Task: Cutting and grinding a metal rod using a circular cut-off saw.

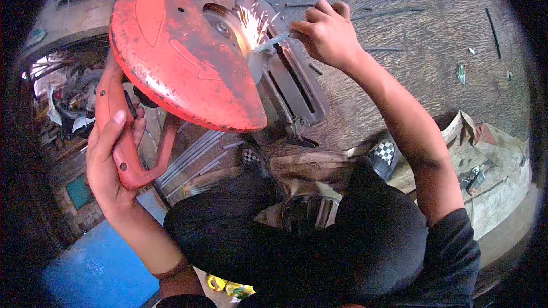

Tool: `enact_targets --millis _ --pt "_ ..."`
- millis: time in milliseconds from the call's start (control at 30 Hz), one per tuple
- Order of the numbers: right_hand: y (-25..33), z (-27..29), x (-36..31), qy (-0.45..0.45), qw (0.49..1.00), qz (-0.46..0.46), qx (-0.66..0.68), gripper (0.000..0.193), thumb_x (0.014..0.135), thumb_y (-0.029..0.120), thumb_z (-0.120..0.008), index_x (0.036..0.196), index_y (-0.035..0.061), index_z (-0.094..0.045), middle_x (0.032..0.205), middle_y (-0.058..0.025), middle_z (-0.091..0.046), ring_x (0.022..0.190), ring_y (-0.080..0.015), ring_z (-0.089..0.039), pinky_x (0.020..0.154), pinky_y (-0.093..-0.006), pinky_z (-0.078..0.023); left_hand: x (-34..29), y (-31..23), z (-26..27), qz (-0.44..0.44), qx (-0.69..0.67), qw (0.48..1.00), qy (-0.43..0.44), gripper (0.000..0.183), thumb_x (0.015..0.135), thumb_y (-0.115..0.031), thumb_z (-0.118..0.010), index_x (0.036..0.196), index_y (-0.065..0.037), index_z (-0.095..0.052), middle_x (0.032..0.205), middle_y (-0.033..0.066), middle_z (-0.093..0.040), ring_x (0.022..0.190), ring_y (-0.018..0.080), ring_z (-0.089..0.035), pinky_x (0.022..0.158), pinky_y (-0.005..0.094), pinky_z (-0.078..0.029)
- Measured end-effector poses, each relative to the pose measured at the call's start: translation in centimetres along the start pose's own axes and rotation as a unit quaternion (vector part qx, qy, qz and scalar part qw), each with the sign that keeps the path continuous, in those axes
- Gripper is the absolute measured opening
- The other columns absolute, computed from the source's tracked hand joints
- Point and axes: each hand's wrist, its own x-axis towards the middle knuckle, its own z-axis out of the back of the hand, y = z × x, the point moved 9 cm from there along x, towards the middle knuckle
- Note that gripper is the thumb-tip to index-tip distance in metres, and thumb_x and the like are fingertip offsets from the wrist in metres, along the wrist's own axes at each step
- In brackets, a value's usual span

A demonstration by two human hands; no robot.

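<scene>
Slanting lower-left into sparks: rod | right hand gripping it | left hand clamped on red handle

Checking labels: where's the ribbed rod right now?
Head view, upper centre: the ribbed rod runs from the sparks beside the red guard to the right hand, apparently extending rightward beyond it.
</scene>
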Motion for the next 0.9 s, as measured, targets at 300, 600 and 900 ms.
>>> enact_targets --millis 300,600,900 --pt "0.8 1.5 -1.3 -0.027 0.999 0.015 0.016 0.019 0.074 0.03 -0.063 0.091 0.0222 -0.067 0.081 -0.0011 -0.055 0.092 -0.0201 -0.051 0.085 -0.0469 -0.035 -0.1 -0.3 -0.1 -0.01 -0.019 1.0 -0.022 0.046 0.084 -0.014 -0.062 0.123 0.004 -0.046 0.109 0.0124 -0.057 0.095 0.0213 -0.058 0.086 0.0318 -0.048" --pt "0.5 2.8 -3.1 -0.065 0.995 0.005 0.076 0.015 0.075 0.025 -0.067 0.09 0.0202 -0.067 0.077 0.0003 -0.052 0.084 -0.0193 -0.051 0.079 -0.0392 -0.033 0.3 0.0 0.4 -0.019 -0.007 1.0 -0.005 0.044 0.084 -0.016 -0.062 0.121 0.003 -0.047 0.106 0.0126 -0.057 0.091 0.0171 -0.057 0.083 0.0292 -0.048" --pt "-0.8 -0.2 -0.5 -0.031 0.999 0.014 0.033 0.014 0.077 0.03 -0.062 0.087 0.0214 -0.067 0.077 -0.0013 -0.054 0.088 -0.0216 -0.051 0.083 -0.046 -0.035 0.0 0.2 0.2 -0.006 -0.037 0.999 -0.021 0.044 0.085 -0.014 -0.06 0.122 0.005 -0.046 0.107 0.0138 -0.057 0.095 0.019 -0.057 0.088 0.0308 -0.046"
